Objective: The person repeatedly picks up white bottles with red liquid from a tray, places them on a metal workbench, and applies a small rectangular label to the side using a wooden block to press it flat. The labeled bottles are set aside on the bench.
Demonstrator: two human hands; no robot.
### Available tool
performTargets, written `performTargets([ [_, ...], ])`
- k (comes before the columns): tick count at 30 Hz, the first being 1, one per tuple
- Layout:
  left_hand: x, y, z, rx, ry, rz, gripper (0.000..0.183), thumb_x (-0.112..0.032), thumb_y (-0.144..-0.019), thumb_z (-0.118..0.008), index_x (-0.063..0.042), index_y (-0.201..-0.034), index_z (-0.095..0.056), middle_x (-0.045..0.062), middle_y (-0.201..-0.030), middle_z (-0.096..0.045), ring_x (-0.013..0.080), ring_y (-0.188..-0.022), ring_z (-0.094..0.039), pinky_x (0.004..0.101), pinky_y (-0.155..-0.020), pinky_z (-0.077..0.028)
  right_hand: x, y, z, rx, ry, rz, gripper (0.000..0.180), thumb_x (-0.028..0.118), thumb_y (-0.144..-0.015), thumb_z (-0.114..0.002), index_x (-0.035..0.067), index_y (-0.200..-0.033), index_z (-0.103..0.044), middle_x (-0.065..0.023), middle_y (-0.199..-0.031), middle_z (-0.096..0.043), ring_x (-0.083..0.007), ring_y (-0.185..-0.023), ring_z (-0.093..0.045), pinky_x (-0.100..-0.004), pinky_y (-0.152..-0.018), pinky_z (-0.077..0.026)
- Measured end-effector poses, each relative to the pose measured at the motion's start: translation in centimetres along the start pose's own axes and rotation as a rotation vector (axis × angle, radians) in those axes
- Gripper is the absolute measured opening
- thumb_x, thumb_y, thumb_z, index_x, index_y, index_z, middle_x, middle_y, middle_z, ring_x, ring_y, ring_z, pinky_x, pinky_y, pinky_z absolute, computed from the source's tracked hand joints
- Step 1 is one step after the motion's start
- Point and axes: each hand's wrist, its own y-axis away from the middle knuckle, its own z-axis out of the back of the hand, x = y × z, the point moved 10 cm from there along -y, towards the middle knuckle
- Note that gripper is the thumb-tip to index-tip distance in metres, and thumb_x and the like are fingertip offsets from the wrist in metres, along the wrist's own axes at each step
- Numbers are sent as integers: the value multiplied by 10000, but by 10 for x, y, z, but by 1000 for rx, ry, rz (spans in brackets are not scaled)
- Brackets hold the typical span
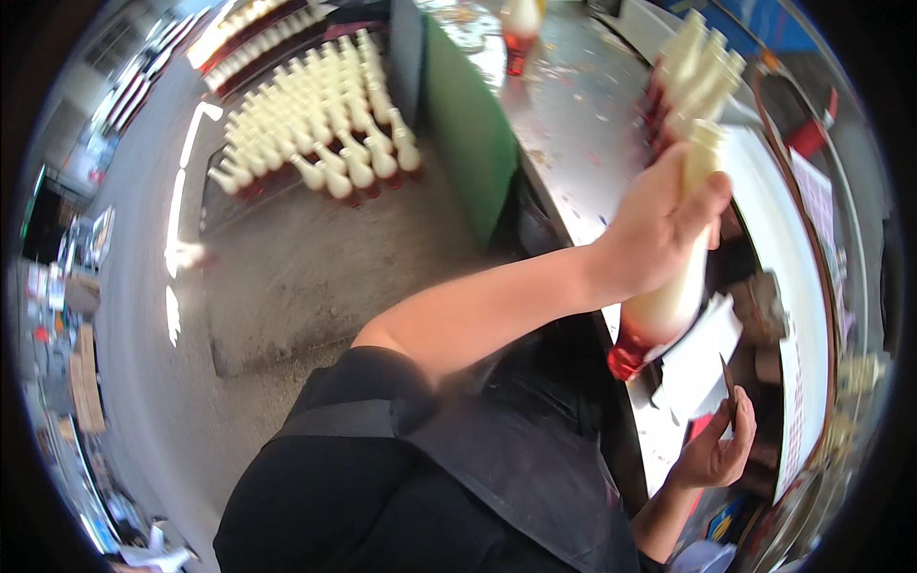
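My left hand [648, 222] grips the neck of a cream bottle [666, 304] with a glossy red base. The bottle is tilted in view, its mouth towards the upper right and its base over the bench edge. Lower right, my right hand [716, 448] pinches a thin, dark, pointed blade [728, 383] between thumb and fingers, apart from the bottle. Crumpled white paper [698, 369] lies between the two hands. Just beyond my left hand stands a group of similar cream-and-red bottles [695, 71], blurred.
The metal workbench [562, 143] bears specks and another red-based bottle [521, 36]. A green panel [469, 136] rises beside it. Many more bottles [315, 114] stand in rows on a low board [308, 265] at floor level. A red-handled item [809, 132] is at the right.
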Motion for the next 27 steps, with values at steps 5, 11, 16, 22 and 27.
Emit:
performTargets([
  [5,-66,57,172,-325,-509,-213,361,-383,-1069,-585,-31,-1143,-553,70,-831,-688,184,-702,-701,333,-664,-554,-30,-6,-75,120,-91,-191,273,-89,-923,-706,-42,-1191,-690,-152,-1102,-762,-233,-999,-725,-332,-931,-564],
  [11,-72,137,344,-531,-1556,-87,337,-337,-971,-687,-12,-1054,-655,176,-889,-682,406,-862,-652,505,-781,-504,-116,39,-154,300,-443,-841,300,-47,-969,-652,-59,-1268,-662,-114,-1207,-717,-166,-1073,-672,-291,-985,-513],
  [16,-64,216,507,-851,-1798,392,395,-398,-937,-719,-28,-1061,-657,198,-893,-701,415,-854,-670,516,-767,-516,-151,62,-162,283,-569,-1055,327,-15,-1023,-594,-54,-1348,-596,-118,-1245,-695,-175,-1095,-672,-294,-1010,-521],
  [22,-59,287,656,-1138,-1682,621,432,-395,-906,-745,-46,-1134,-633,204,-961,-748,415,-918,-719,525,-788,-546,-169,65,-167,352,-527,-1086,305,37,-1022,-629,-39,-1317,-616,-108,-1234,-700,-186,-1090,-676,-317,-981,-550],
  [27,-39,311,738,-1306,-1571,747,388,-342,-879,-778,-76,-1141,-673,186,-1020,-755,402,-996,-715,505,-847,-549,-144,52,-178,308,-472,-1200,335,77,-1017,-652,-33,-1332,-623,-121,-1197,-720,-190,-1020,-707,-301,-896,-584],
])
